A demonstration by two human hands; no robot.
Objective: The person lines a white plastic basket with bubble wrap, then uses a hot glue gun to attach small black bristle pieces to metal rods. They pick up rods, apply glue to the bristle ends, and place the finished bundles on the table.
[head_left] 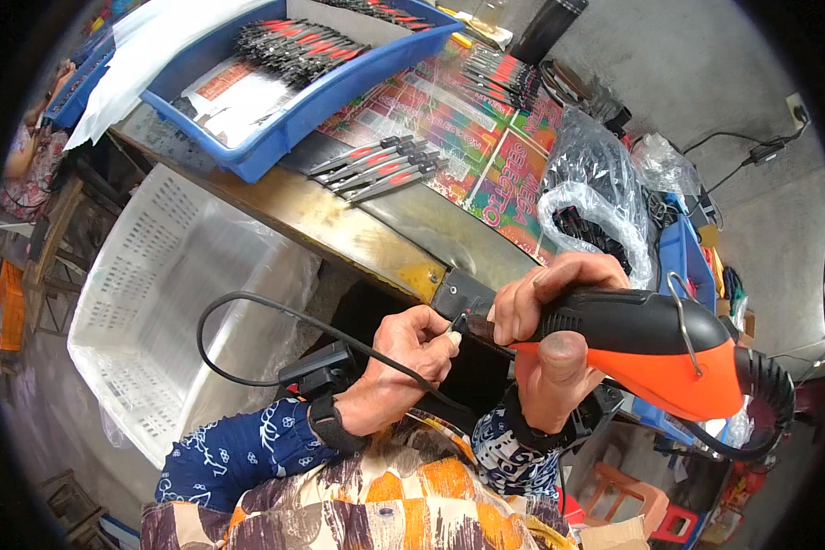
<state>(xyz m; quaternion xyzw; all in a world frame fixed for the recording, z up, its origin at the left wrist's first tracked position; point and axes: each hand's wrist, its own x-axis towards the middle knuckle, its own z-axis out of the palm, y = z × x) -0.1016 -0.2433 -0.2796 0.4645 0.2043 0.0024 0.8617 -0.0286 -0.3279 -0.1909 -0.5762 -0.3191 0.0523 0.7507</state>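
Observation:
In my right hand point(557, 380) is an orange-and-black handheld power tool point(655, 357). My fingers and thumb wrap its narrow front end. A wire hook stands on its body, and a ribbed black cable guard curves from the rear. My left hand point(408, 353) is closed in a pinch on a small black part point(457, 324). That part meets or lies right beside the tool's tip; my fingers hide most of it. Both hands are just in front of a dark grey metal block point(458, 295) at the table edge. Near the left wrist, a black cable point(289, 312) loops out.
Red, black and silver pen-like pieces point(376, 168) lie on the table point(339, 240). A blue tray point(257, 151) holds many more. A white perforated crate point(137, 302) stands to the left. Clear plastic bags point(588, 160) crowd the right, near a blue bin point(683, 257).

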